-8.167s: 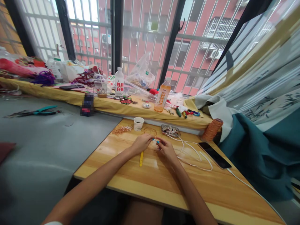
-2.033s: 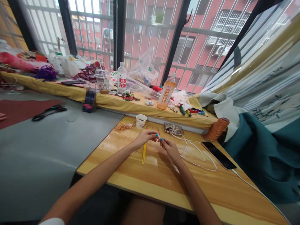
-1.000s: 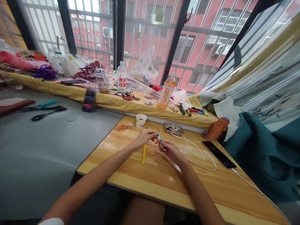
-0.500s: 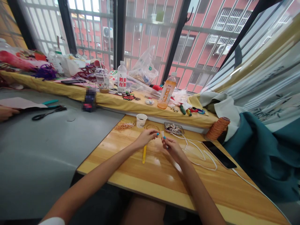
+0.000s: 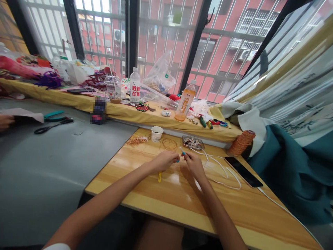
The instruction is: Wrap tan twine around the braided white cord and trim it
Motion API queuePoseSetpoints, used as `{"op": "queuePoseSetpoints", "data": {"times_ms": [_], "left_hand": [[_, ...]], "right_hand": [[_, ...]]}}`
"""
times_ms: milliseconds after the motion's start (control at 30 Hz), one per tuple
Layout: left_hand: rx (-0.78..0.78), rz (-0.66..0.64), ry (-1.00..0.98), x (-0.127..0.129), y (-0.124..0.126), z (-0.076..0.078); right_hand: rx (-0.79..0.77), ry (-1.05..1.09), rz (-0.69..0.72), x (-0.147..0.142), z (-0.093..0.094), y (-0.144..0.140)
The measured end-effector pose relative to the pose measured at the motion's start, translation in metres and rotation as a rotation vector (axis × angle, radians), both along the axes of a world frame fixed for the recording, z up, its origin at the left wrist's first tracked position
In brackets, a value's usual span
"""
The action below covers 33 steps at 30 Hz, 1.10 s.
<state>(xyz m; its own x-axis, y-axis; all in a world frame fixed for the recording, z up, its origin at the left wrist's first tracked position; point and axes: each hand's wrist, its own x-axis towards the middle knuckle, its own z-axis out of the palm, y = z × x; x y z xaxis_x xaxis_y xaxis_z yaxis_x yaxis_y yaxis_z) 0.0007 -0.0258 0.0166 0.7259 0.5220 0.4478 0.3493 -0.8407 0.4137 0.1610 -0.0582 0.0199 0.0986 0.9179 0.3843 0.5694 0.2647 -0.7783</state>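
My left hand (image 5: 166,161) and my right hand (image 5: 194,165) meet fingertip to fingertip over the wooden table (image 5: 234,208). My right hand pinches a small white piece (image 5: 181,149) that sticks up from its fingers. My left fingertips are closed beside it; whether they grip it or a thin thread I cannot tell. A yellow strip (image 5: 159,176) lies on the table, partly under my left hand. Just beyond my hands lie a coil of thin wire (image 5: 169,143), a bundle of orange threads (image 5: 137,140), a small paper cup (image 5: 157,133) and a tray of small parts (image 5: 193,142).
A white cable (image 5: 221,170) and a dark phone (image 5: 243,172) lie right of my hands, an orange cord spool (image 5: 240,143) behind them. The yellow-covered sill holds bottles (image 5: 185,105), cups and tools. On the grey table at left lie scissors (image 5: 52,125), with another person's hand (image 5: 5,121) at the edge.
My left hand has dropped lower and moved right, covering more of the yellow strip. My right hand has lifted the white piece slightly. The other person's sheet at far left has shifted.
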Motion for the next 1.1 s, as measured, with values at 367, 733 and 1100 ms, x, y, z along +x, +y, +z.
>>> {"op": "queuePoseSetpoints", "data": {"times_ms": [367, 733, 1100], "left_hand": [[-0.632, 0.078, -0.513, -0.004, 0.014, 0.009], [-1.133, -0.086, -0.69, -0.006, 0.013, 0.011], [-0.925, -0.007, -0.605, 0.002, 0.011, 0.006]], "right_hand": [[0.017, -0.141, 0.297, -0.011, -0.001, -0.005], [-0.066, 0.061, 0.292, -0.014, 0.008, -0.008], [-0.1, 0.183, 0.176, -0.01, -0.002, 0.0]]}}
